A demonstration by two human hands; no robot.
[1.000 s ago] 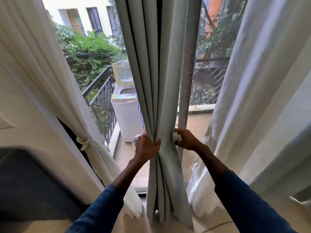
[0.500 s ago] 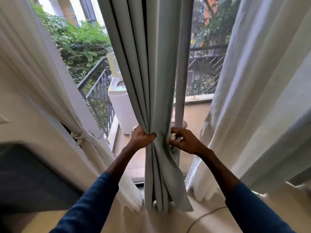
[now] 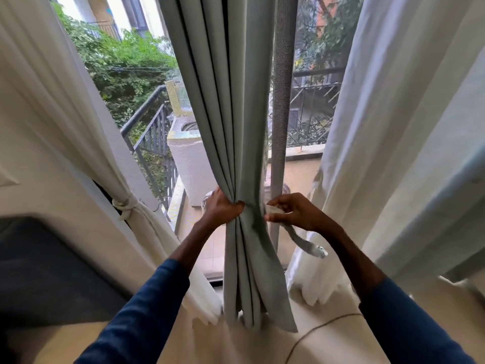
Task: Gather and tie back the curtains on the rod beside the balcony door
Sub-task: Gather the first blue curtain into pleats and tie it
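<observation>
A grey-green curtain (image 3: 236, 114) hangs in folds in the middle of the balcony opening. My left hand (image 3: 223, 207) grips its gathered folds from the left at waist height. My right hand (image 3: 295, 212) pinches a pale fabric tie strip (image 3: 301, 239) just right of the bunch; the strip's loose end dangles down to the right. A white curtain (image 3: 65, 127) on the left is bound with a knotted tie (image 3: 126, 206). Another white curtain (image 3: 393, 140) hangs loose on the right.
A grey vertical door frame post (image 3: 280, 101) stands right behind the gathered curtain. Outside are a dark balcony railing (image 3: 149, 135), a white washing machine (image 3: 189, 158) and green bushes. A thin cable (image 3: 322, 327) lies on the floor at lower right. A dark couch (image 3: 39, 271) sits at left.
My right hand has drawn the tie strip out to the right, so its loose end now hangs below the hand. The left hand keeps its grip on the folds. The view shifted slightly.
</observation>
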